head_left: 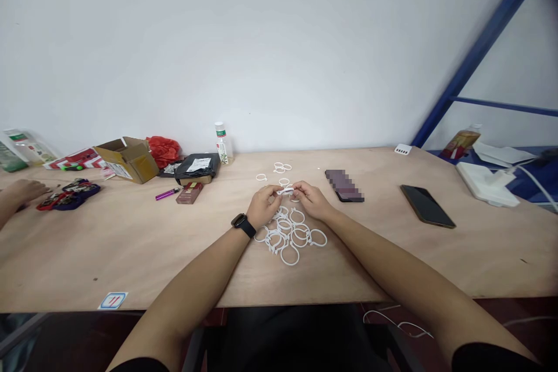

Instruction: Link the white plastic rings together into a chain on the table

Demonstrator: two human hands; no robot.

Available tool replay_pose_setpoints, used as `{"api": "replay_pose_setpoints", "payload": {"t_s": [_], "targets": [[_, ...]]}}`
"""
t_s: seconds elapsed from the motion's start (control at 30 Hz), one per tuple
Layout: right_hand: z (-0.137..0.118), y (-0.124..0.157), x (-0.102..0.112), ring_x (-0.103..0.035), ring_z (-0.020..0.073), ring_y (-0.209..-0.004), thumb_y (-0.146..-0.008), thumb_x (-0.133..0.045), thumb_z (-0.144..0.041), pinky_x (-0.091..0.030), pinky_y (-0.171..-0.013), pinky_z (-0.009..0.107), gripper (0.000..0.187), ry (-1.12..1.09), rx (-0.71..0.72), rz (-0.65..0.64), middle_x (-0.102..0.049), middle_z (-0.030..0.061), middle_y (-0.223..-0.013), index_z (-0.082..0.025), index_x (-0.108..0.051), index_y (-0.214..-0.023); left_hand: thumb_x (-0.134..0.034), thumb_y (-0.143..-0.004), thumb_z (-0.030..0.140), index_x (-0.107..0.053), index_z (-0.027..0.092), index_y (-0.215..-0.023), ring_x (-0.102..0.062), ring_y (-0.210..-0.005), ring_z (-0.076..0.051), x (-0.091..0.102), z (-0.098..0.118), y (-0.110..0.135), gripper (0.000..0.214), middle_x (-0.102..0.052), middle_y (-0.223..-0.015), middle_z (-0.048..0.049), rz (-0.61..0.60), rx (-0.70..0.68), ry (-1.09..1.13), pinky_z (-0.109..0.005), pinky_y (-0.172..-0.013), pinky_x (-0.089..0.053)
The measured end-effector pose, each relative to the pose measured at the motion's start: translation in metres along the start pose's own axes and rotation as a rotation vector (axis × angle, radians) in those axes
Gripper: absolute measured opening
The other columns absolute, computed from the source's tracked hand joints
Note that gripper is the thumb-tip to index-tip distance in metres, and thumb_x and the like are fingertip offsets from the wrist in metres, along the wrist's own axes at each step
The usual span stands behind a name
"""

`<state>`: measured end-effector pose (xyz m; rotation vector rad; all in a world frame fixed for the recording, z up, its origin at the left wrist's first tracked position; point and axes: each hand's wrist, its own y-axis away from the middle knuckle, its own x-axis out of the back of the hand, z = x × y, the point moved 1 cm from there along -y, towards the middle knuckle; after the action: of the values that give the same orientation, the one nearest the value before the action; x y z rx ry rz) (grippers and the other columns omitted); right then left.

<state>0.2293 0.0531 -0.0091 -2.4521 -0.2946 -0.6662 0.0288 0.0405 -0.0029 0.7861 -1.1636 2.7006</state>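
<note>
Between my two hands is a white plastic ring (286,191), seen nearly edge-on just above the table. My left hand (264,204), with a black watch on its wrist, pinches the ring's left side. At its right side, the fingers of my right hand (312,200) are closed on the same ring. Below the hands lies a loose pile of white plastic rings (285,229) with small clip-like tabs. Beyond my fingers, several more white rings (279,168) lie apart from the pile.
Right of my hands lie one phone (344,186) and a second phone (427,206). A white power strip (486,185) is farther right. To the left are a small dark red box (189,193), a black parcel (197,167), an open carton (128,160) and another person's hand (27,192).
</note>
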Motion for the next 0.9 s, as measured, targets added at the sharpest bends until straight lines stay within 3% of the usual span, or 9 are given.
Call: {"api": "replay_pose_setpoints", "payload": {"t_s": [0.13,0.3,0.6,0.9], "targets": [[-0.001,-0.002,-0.001,-0.065,0.0185,-0.086,-0.094,-0.049,-0.030,-0.049,-0.078,0.032,0.018,0.089,0.054,-0.034,-0.070,0.0038,-0.093,-0.021,-0.062,-0.101,-0.054,-0.090,0.022,-0.065,0.019,-0.111,-0.063,-0.091,-0.017,0.001,0.004,-0.001,0.024,-0.070,-0.103,-0.0079,0.037,-0.020,0.023,-0.032,-0.086,-0.050],[0.007,-0.006,-0.002,-0.060,0.0238,-0.102,-0.086,-0.059,-0.022,-0.045,-0.092,0.040,0.018,0.279,0.151,-0.042,-0.069,0.0076,-0.107,-0.020,-0.064,-0.104,-0.049,-0.089,0.015,-0.067,0.018,-0.109,-0.062,-0.089,-0.017,0.004,0.009,-0.002,0.027,-0.069,-0.094,-0.0068,0.051,-0.012,-0.016,-0.031,-0.084,-0.049],[0.025,-0.008,0.004,-0.058,0.0230,-0.106,-0.088,-0.058,-0.024,-0.042,-0.095,0.039,0.021,0.506,0.009,-0.092,-0.068,0.0079,-0.114,-0.021,-0.067,-0.107,-0.050,-0.077,0.007,-0.072,0.017,-0.089,-0.061,-0.076,-0.016,0.003,0.008,-0.003,0.027,-0.068,-0.079,-0.0035,0.027,-0.011,-0.080,-0.028,-0.076,-0.049],[0.025,-0.008,0.004,-0.057,0.0233,-0.108,-0.086,-0.058,-0.016,-0.041,-0.094,0.039,0.018,0.556,-0.036,-0.095,-0.067,0.0061,-0.114,-0.022,-0.067,-0.099,-0.041,-0.078,0.005,-0.071,0.017,-0.088,-0.063,-0.083,-0.018,0.005,0.009,-0.004,0.034,-0.069,-0.082,-0.0043,-0.018,-0.015,-0.127,-0.031,-0.082,-0.049]]}}
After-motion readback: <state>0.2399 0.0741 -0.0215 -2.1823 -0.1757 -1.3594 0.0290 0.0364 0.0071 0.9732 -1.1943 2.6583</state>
